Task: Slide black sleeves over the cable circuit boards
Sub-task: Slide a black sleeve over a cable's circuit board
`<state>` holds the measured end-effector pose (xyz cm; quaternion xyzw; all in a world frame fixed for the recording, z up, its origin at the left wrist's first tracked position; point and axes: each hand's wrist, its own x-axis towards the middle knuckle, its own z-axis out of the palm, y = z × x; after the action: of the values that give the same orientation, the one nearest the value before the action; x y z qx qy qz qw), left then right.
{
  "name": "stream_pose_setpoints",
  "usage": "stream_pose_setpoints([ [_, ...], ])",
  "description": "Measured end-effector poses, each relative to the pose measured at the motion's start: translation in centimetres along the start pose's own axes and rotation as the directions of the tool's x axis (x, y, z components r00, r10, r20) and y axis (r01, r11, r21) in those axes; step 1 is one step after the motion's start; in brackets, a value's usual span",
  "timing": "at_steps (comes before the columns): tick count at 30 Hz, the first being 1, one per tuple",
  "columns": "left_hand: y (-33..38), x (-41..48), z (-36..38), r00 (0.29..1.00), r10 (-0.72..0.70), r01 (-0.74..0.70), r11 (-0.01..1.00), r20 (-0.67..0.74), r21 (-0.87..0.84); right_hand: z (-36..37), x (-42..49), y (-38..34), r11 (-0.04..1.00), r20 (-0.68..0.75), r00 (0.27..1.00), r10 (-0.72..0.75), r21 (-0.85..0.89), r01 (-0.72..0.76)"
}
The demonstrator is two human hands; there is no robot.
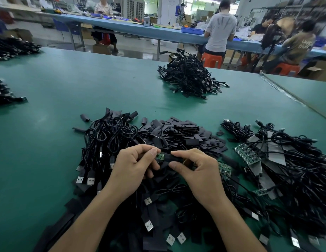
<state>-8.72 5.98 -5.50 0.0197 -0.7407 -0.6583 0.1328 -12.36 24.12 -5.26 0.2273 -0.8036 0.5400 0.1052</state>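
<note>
Hands meet low in the head view, over a litter of black parts on the green table mat [49, 128]. The left hand [135, 168] pinches the exposed end of a small green circuit board [160, 156] between thumb and forefinger, its other fingers curled beneath. The right hand [196, 173] pinches a black sleeve [174, 158] between thumb and forefinger. The sleeve already covers the right part of the board, and only the left end of the board shows green. A scrap of amber colour shows behind the right fingers; what it is cannot be told.

Just beyond the hands lies a heap of loose sleeves [186, 133], flat and black. To its left sits a tangle of coiled cables [107, 137], and USB plugs [148, 225] lie scattered between the forearms. To the right is a pile of cables with bare green boards [246, 154], unsleeved. Well apart, toward the far edge of the mat, stands a further cable pile [189, 77], and two more dark piles [13, 48] lie at the left edge. Beyond the table, people sit and stand at a long blue bench [133, 27].
</note>
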Motion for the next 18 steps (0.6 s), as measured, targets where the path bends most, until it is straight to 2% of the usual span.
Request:
stream_pose_setpoints([
  [7,0.02,-0.06,-0.04,1.000,-0.002,0.002,1.000,0.006,0.014,0.06,0.03,0.18,0.999,0.012,0.999,-0.042,-0.017,0.042],
  [14,-0.15,-0.07,0.12,1.000,0.009,-0.011,0.998,0.023,0.063,0.06,0.00,0.24,0.996,0.023,1.000,-0.015,-0.088,0.017],
  [18,-0.19,-0.08,0.11,1.000,0.020,-0.021,0.999,0.016,0.035,-0.02,-0.06,0.13,0.998,0.033,0.999,-0.042,-0.050,0.044],
])
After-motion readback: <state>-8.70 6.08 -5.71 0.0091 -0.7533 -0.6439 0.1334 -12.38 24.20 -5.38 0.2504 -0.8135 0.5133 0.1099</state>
